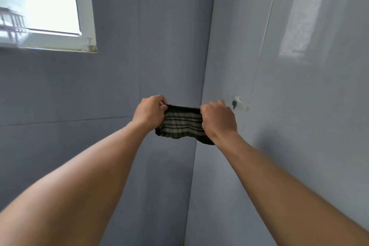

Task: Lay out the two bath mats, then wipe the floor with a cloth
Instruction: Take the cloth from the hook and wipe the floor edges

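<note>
A small dark cloth [182,125] with pale stripes is stretched between my two hands, held up in front of the corner of two grey tiled walls. My left hand [149,113] grips its left edge and my right hand [217,119] grips its right edge. Both arms reach up and forward. The cloth's lower edge sags a little in the middle. No bath mat and no floor are in view.
A clear adhesive wall hook [238,104] with a dark peg is stuck on the right wall, just right of my right hand. A white-framed window [83,10] sits high on the left wall. The wall corner [205,78] runs down behind the cloth.
</note>
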Motion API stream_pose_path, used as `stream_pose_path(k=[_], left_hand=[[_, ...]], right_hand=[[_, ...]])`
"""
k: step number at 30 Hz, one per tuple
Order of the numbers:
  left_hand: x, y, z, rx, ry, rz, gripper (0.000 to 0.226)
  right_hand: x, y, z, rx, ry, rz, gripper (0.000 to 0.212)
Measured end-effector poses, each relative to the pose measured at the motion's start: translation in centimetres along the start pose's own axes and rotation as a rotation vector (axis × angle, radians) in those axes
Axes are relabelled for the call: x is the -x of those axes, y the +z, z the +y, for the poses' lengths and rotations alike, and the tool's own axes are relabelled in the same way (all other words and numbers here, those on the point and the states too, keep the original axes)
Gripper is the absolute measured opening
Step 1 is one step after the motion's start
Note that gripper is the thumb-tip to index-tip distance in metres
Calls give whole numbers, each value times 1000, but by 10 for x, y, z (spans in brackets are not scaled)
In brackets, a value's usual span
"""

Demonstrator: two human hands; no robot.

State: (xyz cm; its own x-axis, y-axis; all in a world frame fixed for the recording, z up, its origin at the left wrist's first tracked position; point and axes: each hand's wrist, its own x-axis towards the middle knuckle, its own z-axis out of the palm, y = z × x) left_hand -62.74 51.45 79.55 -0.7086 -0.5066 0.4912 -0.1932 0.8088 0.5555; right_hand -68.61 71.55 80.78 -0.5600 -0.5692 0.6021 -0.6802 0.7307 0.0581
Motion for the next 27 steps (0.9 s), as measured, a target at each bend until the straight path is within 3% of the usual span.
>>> stream_pose_path(k=[15,21,27], left_hand=[[203,-165,-177,-123,-263,26,17],[280,-198,-266,-126,-437,20,16],[318,-202,-357,-138,-565,21,17]], right_hand=[[92,18,-226,-262,-147,-134,23],[130,52,-323,-388,-192,-214,31],[148,123,-399,-466,-201,-341,21]])
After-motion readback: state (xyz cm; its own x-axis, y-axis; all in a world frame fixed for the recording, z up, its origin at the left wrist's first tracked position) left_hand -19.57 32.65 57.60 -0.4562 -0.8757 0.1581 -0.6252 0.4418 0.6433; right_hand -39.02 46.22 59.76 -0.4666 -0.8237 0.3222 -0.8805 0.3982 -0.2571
